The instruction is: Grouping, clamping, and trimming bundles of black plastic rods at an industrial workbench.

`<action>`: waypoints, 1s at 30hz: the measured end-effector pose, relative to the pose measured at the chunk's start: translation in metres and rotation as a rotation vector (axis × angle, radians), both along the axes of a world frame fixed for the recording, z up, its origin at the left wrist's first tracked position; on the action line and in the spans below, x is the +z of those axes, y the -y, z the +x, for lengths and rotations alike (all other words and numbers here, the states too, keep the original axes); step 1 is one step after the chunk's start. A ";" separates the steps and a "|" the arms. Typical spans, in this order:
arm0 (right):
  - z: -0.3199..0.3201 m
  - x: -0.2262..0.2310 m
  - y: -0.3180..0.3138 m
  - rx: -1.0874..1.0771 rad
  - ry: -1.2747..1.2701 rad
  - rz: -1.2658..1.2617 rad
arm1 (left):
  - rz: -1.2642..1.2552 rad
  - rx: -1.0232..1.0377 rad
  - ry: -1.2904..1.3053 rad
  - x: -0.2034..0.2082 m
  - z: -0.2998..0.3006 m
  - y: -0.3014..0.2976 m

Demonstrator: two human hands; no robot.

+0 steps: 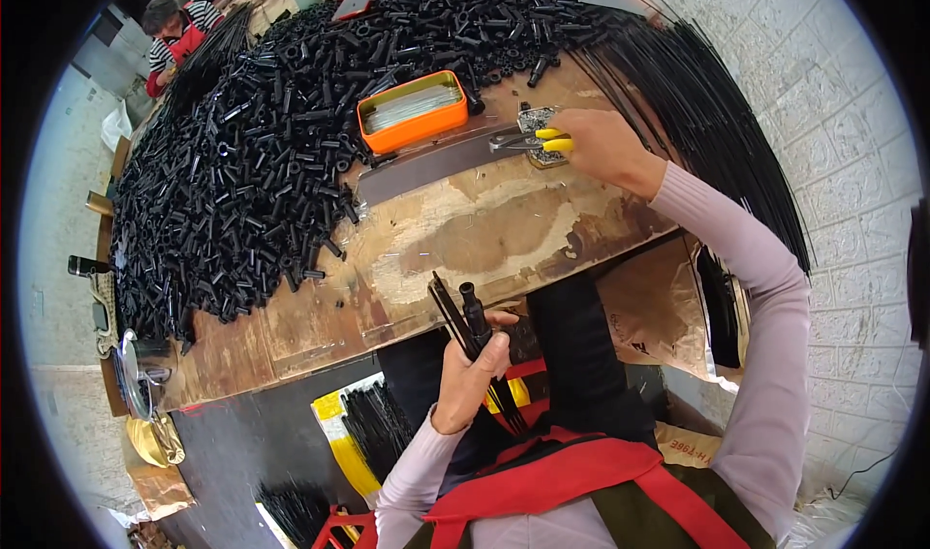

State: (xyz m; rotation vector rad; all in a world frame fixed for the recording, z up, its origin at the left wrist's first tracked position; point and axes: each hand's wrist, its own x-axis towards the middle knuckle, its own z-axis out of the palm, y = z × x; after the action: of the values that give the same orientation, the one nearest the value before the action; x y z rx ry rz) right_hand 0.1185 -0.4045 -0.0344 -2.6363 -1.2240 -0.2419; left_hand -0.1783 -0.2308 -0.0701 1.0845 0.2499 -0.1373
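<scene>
Gripping yellow-handled pliers (556, 145) in the right hand (608, 150), left hand (469, 380) clutching black rods (449, 309) and a black tube (473, 307)

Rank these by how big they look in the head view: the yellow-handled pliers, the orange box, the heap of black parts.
1. Heap of black parts, by far
2. Orange box
3. Yellow-handled pliers, partly hidden by the right hand

Passable over the worn wood of the table (484, 239) between the left hand (472, 370) and the right hand (610, 149). Blocked leftward by a heap of black tubes (252, 200), beyond by an orange box (417, 141), on the right by long black rods (717, 113).
</scene>
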 end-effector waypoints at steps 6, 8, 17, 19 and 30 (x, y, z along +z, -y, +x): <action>0.016 0.002 0.001 0.055 -0.073 0.215 | -0.018 0.039 0.023 0.008 -0.013 0.005; 0.019 0.008 0.002 -0.079 -0.373 0.244 | -0.001 0.042 0.046 0.013 -0.024 0.009; 0.014 0.028 0.001 -0.223 -1.158 0.642 | 0.105 0.012 0.137 0.044 -0.075 0.022; 0.006 0.030 0.001 -0.174 -1.478 0.849 | 0.122 0.002 0.158 0.047 -0.085 0.024; -0.215 0.028 0.011 0.120 -1.908 1.189 | 0.148 0.091 0.166 0.048 -0.095 0.021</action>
State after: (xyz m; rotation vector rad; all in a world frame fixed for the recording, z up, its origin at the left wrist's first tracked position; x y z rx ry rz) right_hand -0.0965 -0.4153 -0.0065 -0.8076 -0.2092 0.9830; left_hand -0.2737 -0.2521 -0.0225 1.2221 0.1610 0.0535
